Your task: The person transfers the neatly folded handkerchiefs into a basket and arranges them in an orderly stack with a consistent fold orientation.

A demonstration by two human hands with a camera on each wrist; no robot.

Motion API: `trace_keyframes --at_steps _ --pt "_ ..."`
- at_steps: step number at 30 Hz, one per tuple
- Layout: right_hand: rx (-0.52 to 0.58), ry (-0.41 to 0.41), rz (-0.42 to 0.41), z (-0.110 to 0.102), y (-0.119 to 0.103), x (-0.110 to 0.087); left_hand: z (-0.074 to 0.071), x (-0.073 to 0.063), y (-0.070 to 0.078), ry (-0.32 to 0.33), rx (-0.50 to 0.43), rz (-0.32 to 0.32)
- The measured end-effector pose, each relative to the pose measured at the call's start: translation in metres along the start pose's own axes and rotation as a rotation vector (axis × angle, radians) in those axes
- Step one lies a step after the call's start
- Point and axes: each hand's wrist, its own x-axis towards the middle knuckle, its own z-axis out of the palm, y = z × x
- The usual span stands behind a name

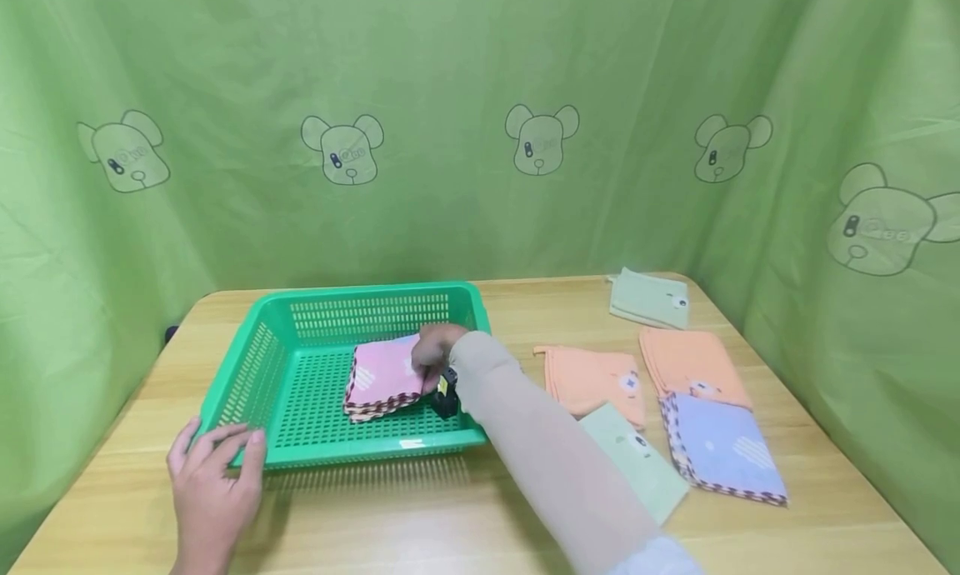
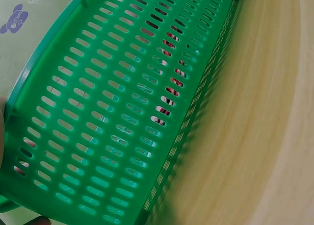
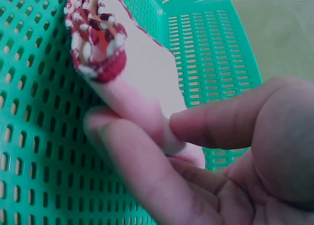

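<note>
A green plastic basket [image 1: 315, 456] with slotted walls stands on the table. My left hand [image 1: 213, 487] grips its near left corner, fingers over the rim; in the left wrist view the slotted wall [image 2: 93, 102] fills much of the frame. Inside, toward the basket's right side, lies a folded pink towel [image 1: 382, 371] with a dark red and white stitched edge. My right hand [image 1: 437, 354] reaches in and pinches this towel's fold between thumb and fingers, which the right wrist view shows closely. A bit of blue cloth [image 1: 408, 339] shows behind the pink towel.
Right of the basket lie folded towels: a green one [image 1: 648, 300] at the back, orange ones [image 1: 588, 379] [image 1: 693, 358], a blue one [image 1: 723, 446] and a nearer green one [image 1: 637, 467]. A green curtain [image 1: 450, 225] encloses the wooden table [image 1: 360, 525].
</note>
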Motion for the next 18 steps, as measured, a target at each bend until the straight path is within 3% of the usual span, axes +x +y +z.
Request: trace_keyframes --at_steps 8,18 --pt "-0.038 0.002 0.019 -0.0017 -0.0010 -0.0009 0.0012 0.0002 -0.0003 0.033 -0.009 0.028" --pt "-0.058 -0.005 0.028 -0.0021 0.0022 0.0066 -0.0004 0.0001 0.0026 0.004 0.003 -0.001"
